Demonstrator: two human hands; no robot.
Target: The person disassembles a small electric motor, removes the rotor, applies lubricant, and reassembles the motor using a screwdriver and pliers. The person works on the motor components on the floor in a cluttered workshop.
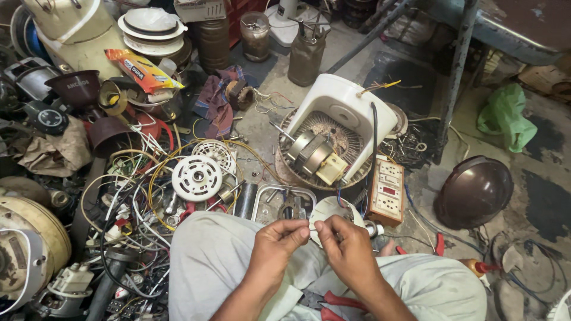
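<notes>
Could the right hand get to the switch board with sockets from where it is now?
Probably yes. The switch board lies uncovered on the floor just beyond the right hand, with nothing between, but both hands pinch a thin wire.

A stained grey concrete floor (pixel 267 128) spreads ahead of the grip. Far right beyond it, a metal table (pixel 511 27) stands on thin legs, in even daylight.

A brown dome cover (pixel 474 191) lies at three o'clock, a green plastic bag (pixel 505 117) at two, a white perforated disc (pixel 197 178) at nine.
</notes>
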